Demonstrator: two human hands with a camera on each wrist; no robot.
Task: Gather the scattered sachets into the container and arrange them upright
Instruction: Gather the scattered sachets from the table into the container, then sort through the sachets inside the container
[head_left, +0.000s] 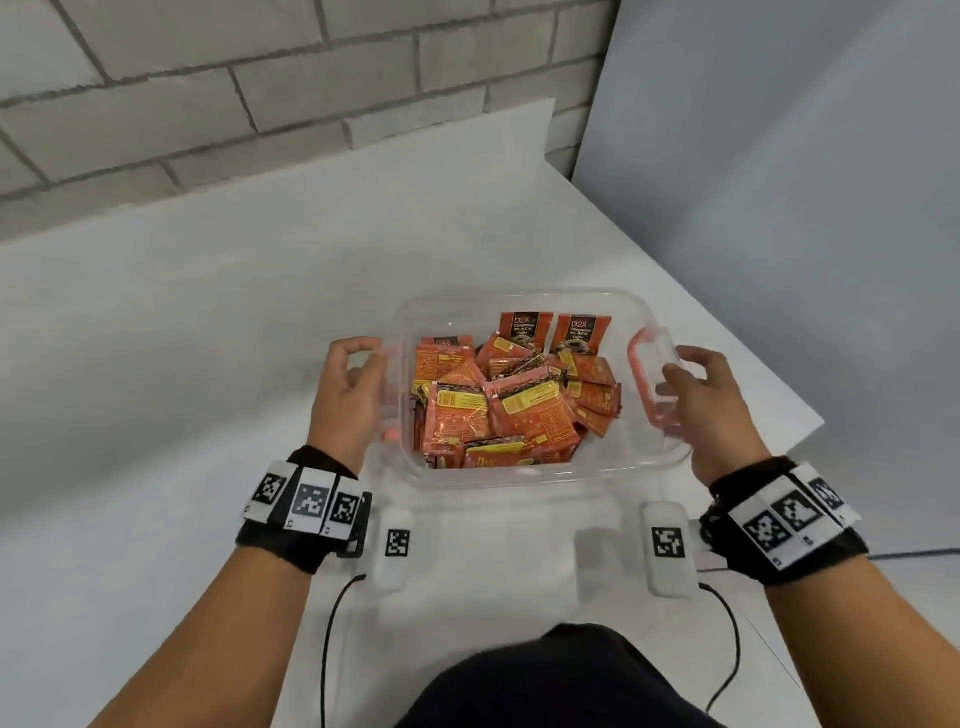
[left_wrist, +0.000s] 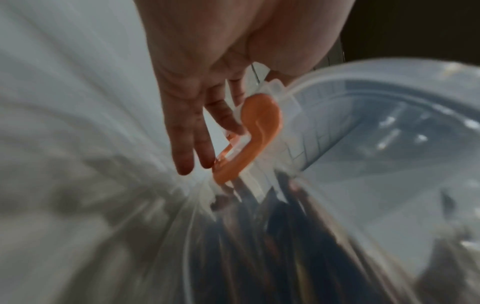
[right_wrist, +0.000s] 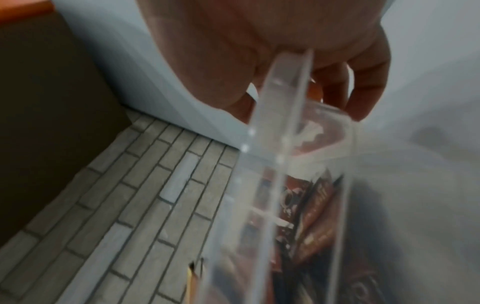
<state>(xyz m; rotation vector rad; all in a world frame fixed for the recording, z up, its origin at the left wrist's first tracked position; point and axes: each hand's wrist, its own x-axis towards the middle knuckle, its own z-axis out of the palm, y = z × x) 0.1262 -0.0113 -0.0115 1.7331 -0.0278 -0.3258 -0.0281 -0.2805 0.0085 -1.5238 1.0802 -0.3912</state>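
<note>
While the clear container sits on the white table between my hands, heaped with orange sachets, my left hand curls at its left latch, my right hand curls round the right latch

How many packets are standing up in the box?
2. Both packets stand side by side against the far wall of the clear box: one on the left, one on the right. The rest lie jumbled flat; others may be hidden underneath.
</note>
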